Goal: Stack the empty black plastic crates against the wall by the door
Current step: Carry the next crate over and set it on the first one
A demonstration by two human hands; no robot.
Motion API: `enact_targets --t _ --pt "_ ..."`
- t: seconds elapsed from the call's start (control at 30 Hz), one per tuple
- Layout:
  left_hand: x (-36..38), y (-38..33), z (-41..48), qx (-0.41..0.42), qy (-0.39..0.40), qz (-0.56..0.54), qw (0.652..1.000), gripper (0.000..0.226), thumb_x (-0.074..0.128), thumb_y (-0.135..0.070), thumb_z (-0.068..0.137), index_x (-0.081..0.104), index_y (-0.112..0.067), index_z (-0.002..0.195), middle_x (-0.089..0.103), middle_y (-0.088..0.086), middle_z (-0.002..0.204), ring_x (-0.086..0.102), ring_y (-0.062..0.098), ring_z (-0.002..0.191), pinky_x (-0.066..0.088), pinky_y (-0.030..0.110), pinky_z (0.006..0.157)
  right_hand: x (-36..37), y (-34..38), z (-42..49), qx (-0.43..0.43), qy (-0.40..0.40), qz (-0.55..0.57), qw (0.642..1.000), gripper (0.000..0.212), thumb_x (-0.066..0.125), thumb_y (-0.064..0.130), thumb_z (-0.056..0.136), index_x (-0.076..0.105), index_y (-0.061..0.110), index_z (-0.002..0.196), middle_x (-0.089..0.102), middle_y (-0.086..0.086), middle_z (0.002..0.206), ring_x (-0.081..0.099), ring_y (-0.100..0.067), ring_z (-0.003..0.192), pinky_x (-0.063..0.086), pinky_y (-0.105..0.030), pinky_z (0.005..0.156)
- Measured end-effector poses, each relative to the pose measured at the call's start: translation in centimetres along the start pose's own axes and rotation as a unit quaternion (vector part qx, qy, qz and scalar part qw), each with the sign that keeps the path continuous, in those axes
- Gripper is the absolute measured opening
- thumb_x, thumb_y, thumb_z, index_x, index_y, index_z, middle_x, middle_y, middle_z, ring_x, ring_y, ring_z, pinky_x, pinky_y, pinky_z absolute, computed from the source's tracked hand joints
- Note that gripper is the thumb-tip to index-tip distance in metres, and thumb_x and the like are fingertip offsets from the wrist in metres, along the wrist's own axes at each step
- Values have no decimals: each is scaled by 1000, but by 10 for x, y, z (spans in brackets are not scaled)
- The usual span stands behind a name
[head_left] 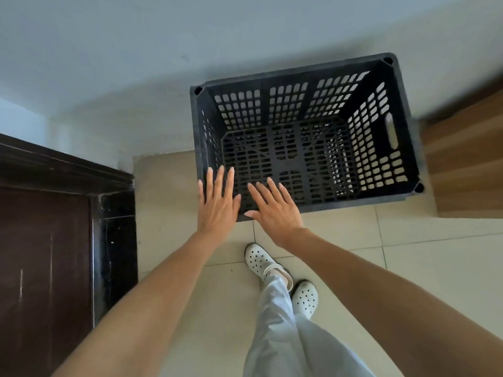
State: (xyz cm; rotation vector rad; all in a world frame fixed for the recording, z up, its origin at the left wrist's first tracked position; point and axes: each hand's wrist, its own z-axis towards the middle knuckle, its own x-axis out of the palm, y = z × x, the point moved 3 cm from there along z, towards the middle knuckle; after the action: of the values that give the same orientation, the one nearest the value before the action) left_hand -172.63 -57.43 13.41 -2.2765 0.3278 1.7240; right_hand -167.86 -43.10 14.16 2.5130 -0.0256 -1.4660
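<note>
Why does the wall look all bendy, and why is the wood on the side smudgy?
Head view: the wide-angle lens bends the wall near the edges; the wooden panel at the right edge is blurred, while the black crate looks sharp; the light is soft, no glare.

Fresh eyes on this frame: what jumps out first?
The empty black crate, perforated all over, fills the upper middle, by the pale wall. The left hand and right hand reach over its near left corner, fingers straight and spread. A dark wooden door stands at the left.
</note>
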Motion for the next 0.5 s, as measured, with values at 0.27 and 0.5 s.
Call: enact_targets --t 0.27,0.5 --pt "-72 -52 -43 109 50 -27 992 54 46 -32 100 33 -16 149 41 5 149 27 32 144 25 44 117 -42 -54 -112 64 14 65 996 54 34 32 105 21 14 154 23 -5 160 12 -25 150 19 -40 120" --pt "-171 -128 -71 178 108 -55 977 35 58 -29 94 57 -26 129 64 -4 120 58 18 112 52 37 82 -117 -92 -223 184 5 172 968 32 46 22 99 48 18 131 55 -7 129 54 -29 118 49 -42 89"
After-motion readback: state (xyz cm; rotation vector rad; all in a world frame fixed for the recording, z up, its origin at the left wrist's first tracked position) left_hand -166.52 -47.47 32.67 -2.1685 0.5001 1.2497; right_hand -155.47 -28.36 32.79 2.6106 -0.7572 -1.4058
